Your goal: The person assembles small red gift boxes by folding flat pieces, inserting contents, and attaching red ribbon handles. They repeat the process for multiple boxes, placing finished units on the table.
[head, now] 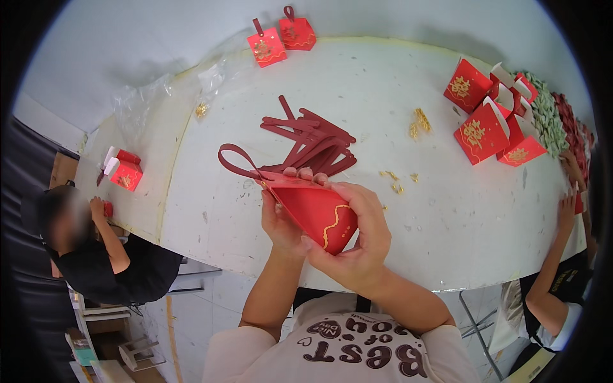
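Both my hands hold a red paper gift box [311, 215] with gold printing, tilted above the near part of the table. A dark red strap loop [235, 163] sticks out from its upper left end. My left hand [282, 225] grips the box from the left and below, its fingertips partly hidden. My right hand [366, 239] wraps around the right end, with the thumb underneath near my left hand. Just beyond the box lies a loose pile of dark red straps [316, 139]. Small gold fasteners [395, 182] are scattered to the right of the pile.
Two strapped red boxes [266, 48] stand at the far edge. Open red boxes [483, 129] cluster at right beside green ribbon-like pieces [548, 115]. More gold fasteners [421, 122] lie nearby. Clear plastic bags [143, 103] rest far left. People work at the left [110, 258] and right [550, 297].
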Action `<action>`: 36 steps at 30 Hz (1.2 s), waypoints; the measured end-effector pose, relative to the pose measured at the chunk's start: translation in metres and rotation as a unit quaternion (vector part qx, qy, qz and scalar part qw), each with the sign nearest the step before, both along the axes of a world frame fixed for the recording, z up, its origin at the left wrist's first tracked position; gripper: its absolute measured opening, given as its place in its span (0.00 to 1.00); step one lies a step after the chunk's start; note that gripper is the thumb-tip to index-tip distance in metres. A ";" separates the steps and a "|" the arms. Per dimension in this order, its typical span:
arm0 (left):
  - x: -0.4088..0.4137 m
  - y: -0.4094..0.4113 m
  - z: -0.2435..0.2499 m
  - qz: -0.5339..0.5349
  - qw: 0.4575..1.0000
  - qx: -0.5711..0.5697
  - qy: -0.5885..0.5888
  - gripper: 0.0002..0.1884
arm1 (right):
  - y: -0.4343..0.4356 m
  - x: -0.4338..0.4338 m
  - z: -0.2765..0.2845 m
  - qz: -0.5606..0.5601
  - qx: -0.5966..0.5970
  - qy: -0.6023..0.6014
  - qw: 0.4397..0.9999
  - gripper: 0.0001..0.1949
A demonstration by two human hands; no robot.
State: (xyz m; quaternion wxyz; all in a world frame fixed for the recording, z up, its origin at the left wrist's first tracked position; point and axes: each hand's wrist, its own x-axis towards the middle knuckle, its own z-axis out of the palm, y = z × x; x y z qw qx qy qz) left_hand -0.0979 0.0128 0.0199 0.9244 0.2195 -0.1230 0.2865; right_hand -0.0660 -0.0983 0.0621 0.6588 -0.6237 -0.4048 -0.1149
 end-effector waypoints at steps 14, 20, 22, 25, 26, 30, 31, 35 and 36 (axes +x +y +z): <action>-0.006 0.005 0.011 0.034 0.987 0.148 0.056 0.23 | -0.021 0.029 0.011 0.167 0.030 0.243 0.955 0.11; -0.008 0.002 0.014 0.060 0.980 0.171 0.082 0.25 | -0.017 0.031 0.005 0.091 0.028 0.134 0.986 0.10; -0.013 0.004 0.010 0.078 0.977 0.165 0.113 0.26 | -0.017 0.030 0.005 0.095 0.028 0.154 0.983 0.10; -0.014 0.003 0.010 0.109 0.966 0.198 0.125 0.27 | -0.018 0.030 0.013 0.137 0.049 0.207 0.967 0.09; -0.014 0.003 0.012 0.117 0.963 0.209 0.126 0.27 | -0.018 0.031 0.011 0.131 0.046 0.190 0.972 0.09; -0.013 -0.005 0.020 0.144 0.954 0.225 0.133 0.27 | -0.019 0.035 0.003 0.093 0.045 0.117 0.988 0.10; -0.014 -0.008 0.020 0.150 0.954 0.221 0.135 0.26 | -0.018 0.035 0.002 0.079 0.047 0.098 0.991 0.11; -0.021 -0.008 0.017 0.225 0.913 0.249 0.232 0.27 | -0.021 0.032 0.000 0.106 0.059 0.214 0.969 0.12; -0.022 -0.009 0.015 0.248 0.906 0.245 0.241 0.27 | -0.018 0.027 0.003 0.105 0.110 0.235 0.960 0.12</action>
